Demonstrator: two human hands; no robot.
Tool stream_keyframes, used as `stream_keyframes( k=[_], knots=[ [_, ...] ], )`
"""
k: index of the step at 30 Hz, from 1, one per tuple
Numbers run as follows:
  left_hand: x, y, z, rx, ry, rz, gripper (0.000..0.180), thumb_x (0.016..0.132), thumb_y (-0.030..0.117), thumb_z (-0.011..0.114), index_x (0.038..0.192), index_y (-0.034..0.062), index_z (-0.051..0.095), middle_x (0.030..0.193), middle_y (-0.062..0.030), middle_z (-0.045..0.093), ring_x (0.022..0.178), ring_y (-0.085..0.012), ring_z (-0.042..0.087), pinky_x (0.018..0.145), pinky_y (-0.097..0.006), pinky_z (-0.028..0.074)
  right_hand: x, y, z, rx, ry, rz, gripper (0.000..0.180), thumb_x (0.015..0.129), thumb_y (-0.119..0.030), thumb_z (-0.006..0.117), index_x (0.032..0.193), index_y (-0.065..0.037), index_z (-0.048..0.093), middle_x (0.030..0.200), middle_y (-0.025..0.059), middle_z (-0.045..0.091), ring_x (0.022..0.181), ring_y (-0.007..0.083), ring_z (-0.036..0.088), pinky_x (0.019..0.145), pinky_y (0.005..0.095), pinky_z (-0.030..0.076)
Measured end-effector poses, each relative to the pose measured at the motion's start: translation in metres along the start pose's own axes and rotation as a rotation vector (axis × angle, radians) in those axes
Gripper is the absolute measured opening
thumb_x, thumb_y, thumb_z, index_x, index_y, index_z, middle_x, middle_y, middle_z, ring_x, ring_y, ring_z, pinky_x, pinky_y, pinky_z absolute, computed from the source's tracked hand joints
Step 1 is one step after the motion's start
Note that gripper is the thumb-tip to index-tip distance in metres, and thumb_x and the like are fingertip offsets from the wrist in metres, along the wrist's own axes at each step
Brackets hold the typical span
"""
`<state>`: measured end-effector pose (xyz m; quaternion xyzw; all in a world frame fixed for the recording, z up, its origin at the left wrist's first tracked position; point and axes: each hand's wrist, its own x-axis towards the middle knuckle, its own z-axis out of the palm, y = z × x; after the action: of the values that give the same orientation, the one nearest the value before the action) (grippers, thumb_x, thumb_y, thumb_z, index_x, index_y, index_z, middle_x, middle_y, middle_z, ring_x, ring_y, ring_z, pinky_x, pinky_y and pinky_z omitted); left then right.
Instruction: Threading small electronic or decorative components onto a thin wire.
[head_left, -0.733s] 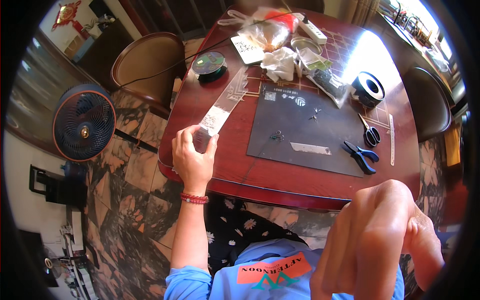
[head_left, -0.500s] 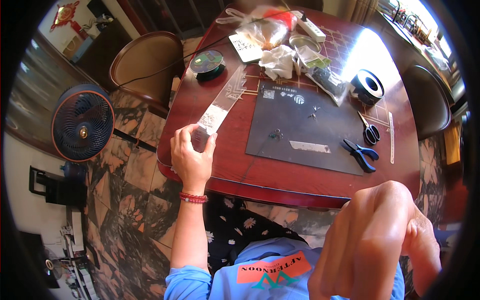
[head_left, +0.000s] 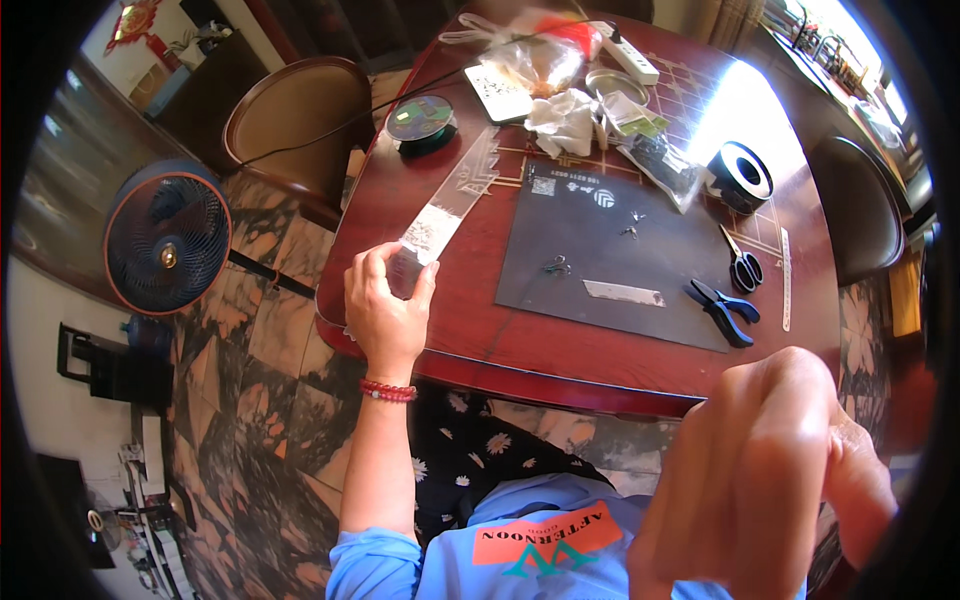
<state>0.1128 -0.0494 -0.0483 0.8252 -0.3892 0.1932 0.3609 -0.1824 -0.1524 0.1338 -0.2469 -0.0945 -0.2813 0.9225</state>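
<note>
Thumb and fingers of my left hand [head_left: 388, 310] grip the near end of a long clear plastic bag [head_left: 433, 228] with small whitish bits inside. The bag lies slanted on the table's left side, its torn-looking far end pointing away from me. My right hand [head_left: 745, 470] is raised close in front of me, large at the lower right, with its back showing. Its fingers are bent and pressed together, and whatever they hold is hidden. A black mat [head_left: 570, 250] in the middle bears a pale flat strip [head_left: 624, 293] and small dark wire-like bits [head_left: 558, 265].
Blue-handled pliers [head_left: 724, 312], scissors [head_left: 743, 265] and a ruler [head_left: 786, 280] lie to the right, below a tape roll [head_left: 764, 197]. A thread spool [head_left: 420, 119], plastic bags [head_left: 550, 65] and a power strip [head_left: 628, 52] stand farther back. A fan [head_left: 168, 240] is left of the table.
My right hand has shifted slightly to the right. My left hand keeps its grip on the plastic bag. The whole view has moved a little.
</note>
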Motion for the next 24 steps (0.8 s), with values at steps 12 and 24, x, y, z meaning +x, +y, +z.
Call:
stream_keyframes(
  k=[12, 24],
  knots=[
    [-0.003, -0.005, -0.001, -0.004, 0.015, 0.000, 0.037, 0.079, 0.025, 0.083, 0.106, 0.0079, 0.064, 0.103, -0.0075, 0.065, 0.097, -0.0302, 0.060, 0.084, -0.042, 0.050, 0.045, 0.046, 0.020, 0.050, 0.009, -0.119, 0.025, 0.095, -0.012, 0.066, 0.085, 0.007, 0.053, 0.075, 0.0196, 0.061, 0.049, 0.0275, 0.053, 0.056, 0.0510, 0.052],
    [-0.003, -0.010, 0.001, 0.015, 0.033, 0.013, 0.038, 0.077, 0.026, 0.084, 0.103, 0.0071, 0.063, 0.103, -0.0088, 0.064, 0.095, -0.0315, 0.060, 0.083, -0.043, 0.051, 0.017, -0.024, -0.012, -0.101, -0.210, -0.123, 0.057, 0.064, 0.021, 0.075, 0.106, -0.002, 0.044, 0.104, 0.0097, 0.036, 0.098, 0.0253, 0.048, 0.058, 0.0388, 0.051]
  ],
)
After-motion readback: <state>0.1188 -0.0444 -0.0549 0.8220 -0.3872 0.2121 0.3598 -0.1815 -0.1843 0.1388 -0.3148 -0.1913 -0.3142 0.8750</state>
